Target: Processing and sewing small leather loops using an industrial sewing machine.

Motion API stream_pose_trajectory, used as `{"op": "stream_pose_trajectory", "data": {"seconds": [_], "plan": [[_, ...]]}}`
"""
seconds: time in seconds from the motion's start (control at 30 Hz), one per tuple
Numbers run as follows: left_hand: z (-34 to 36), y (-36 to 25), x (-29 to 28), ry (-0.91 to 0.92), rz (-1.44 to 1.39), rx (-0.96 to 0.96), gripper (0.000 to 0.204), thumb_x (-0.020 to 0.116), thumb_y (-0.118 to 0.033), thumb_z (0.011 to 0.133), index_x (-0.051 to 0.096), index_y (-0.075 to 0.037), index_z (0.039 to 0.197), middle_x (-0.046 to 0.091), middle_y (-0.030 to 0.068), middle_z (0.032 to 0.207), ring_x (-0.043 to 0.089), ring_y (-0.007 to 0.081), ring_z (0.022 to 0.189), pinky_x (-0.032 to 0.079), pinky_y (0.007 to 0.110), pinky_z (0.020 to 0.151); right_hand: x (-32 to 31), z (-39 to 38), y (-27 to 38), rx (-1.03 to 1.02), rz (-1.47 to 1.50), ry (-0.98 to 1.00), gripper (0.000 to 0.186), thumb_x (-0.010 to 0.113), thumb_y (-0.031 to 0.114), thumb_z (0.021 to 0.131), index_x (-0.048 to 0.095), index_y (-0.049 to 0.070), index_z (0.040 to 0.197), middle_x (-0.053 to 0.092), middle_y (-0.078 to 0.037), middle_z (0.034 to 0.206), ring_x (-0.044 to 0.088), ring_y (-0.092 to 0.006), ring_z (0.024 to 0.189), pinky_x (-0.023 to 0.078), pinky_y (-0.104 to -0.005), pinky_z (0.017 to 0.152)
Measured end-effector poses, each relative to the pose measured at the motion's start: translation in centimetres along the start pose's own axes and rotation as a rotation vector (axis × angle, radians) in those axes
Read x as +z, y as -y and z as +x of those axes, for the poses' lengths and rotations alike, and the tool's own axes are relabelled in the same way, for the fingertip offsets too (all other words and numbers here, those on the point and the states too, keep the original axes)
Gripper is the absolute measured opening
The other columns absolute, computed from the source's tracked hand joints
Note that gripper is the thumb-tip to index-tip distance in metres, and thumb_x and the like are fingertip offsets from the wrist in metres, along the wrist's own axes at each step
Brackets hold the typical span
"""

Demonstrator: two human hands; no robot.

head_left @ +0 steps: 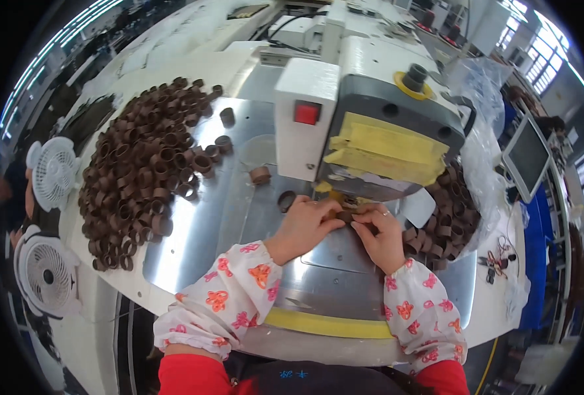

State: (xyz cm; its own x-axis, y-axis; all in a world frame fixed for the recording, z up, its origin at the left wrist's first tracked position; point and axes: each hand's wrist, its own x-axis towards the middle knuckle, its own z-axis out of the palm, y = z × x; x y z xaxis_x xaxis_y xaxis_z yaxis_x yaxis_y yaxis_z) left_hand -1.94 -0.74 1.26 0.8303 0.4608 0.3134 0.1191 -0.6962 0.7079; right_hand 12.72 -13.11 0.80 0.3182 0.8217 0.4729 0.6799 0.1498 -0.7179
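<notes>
Under the head of a white and dark grey industrial sewing machine point(308, 85), my two hands meet at one small brown fabric loop point(345, 216). My left hand point(303, 227) pinches its left side with thumb and forefinger. From the other side my right hand point(379, 236), with a ring on one finger, pinches it too. Fingers and machine head hide part of the loop. A loose brown loop point(285, 201) lies against the left hand's knuckles, and another loop point(260, 175) sits farther back on the metal plate point(200, 247).
A big heap of brown loops point(137, 171) covers the table's left side. More loops point(447, 214) are piled to the right, beside clear plastic sheeting point(479, 99). Two white fans point(47, 273) stand at the far left. A screen point(528, 157) is at the right.
</notes>
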Motion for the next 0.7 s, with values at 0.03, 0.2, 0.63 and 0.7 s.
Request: {"op": "stream_pose_trajectory", "data": {"seconds": [0.03,0.2,0.63,0.7], "plan": [[0.1,0.0,0.0,0.028,-0.005,-0.041,0.019,0.062,-0.025,0.079,0.057,-0.007,0.085,0.062,0.0070,0.065,0.058,0.0241,0.062,0.037,0.034,0.073,0.2,0.0,-0.5,-0.027,0.013,-0.029,0.010,0.065,-0.003,0.071,0.061,-0.002,0.081,0.058,-0.013,0.088,0.060,-0.0261,0.075,0.048,-0.0297,0.064],[1.0,0.1,0.5,-0.044,0.034,-0.045,0.020,0.066,-0.023,0.075,0.060,-0.007,0.085,0.062,0.0063,0.063,0.058,0.0229,0.060,0.037,0.034,0.072,-0.1,0.3,-0.4,0.092,0.074,-0.037,0.009,0.063,-0.004,0.071,0.059,-0.002,0.079,0.057,-0.013,0.084,0.058,-0.0272,0.072,0.047,-0.0298,0.061],[2.9,0.8,0.6,-0.001,0.110,-0.147,0.017,0.066,-0.021,0.073,0.067,-0.005,0.079,0.064,0.0128,0.074,0.060,0.0291,0.069,0.046,0.037,0.059,0.4,1.9,-1.8,0.021,0.024,-0.032,0.010,0.056,-0.007,0.071,0.054,0.000,0.078,0.052,-0.015,0.082,0.055,-0.0337,0.072,0.045,-0.0363,0.060],[2.8,1.1,0.7,0.105,0.126,-0.246,0.017,0.065,-0.022,0.075,0.068,-0.008,0.084,0.064,0.0111,0.076,0.060,0.0296,0.070,0.046,0.037,0.060,0.5,2.1,-1.7,0.004,0.010,-0.039,0.010,0.056,-0.006,0.071,0.054,0.000,0.078,0.052,-0.015,0.082,0.054,-0.0340,0.072,0.045,-0.0369,0.060]]}}
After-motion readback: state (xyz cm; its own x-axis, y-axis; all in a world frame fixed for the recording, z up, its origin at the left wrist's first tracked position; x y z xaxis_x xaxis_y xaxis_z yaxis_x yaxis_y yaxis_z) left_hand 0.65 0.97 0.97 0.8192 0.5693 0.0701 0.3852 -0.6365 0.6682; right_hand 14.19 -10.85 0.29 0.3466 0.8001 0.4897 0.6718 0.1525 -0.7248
